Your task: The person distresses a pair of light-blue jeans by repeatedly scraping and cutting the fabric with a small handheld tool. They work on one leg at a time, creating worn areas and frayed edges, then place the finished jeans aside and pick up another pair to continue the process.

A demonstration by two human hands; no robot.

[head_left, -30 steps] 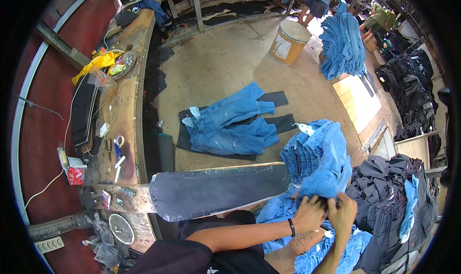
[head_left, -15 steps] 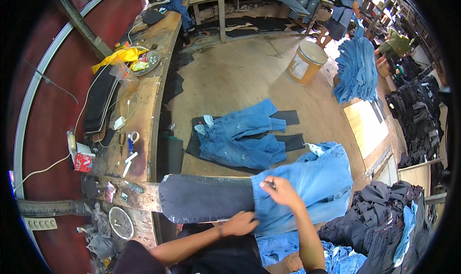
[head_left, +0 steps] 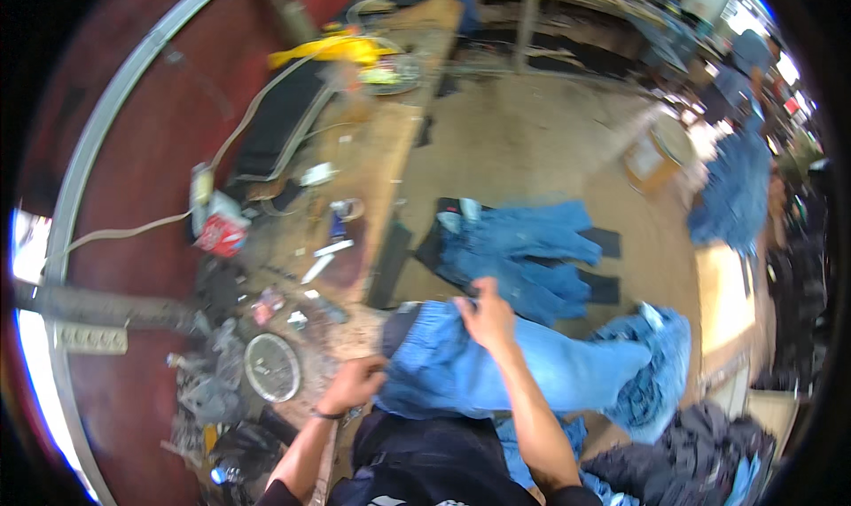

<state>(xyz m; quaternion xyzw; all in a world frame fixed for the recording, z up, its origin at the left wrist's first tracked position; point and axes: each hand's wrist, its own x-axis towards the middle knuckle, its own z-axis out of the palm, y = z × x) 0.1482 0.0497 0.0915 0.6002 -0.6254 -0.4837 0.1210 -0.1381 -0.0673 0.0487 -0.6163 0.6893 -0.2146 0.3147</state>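
Light blue denim jeans (head_left: 523, 368) are gripped at the waistband by left hand (head_left: 353, 384) and right hand (head_left: 486, 313), both closed; spreading step judged underway, flattening needed next

Jeans (head_left: 532, 373) now across dark board

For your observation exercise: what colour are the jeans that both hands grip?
Light blue denim jeans, seen best in the head view.

I am seeing motion blur smearing the whole view, softening the jeans (head_left: 532, 373) and the clutter on the surface (head_left: 372, 178). Daylight is glaring at the far right and the lower left rim. Straight edges are bending toward the black fisheye border.
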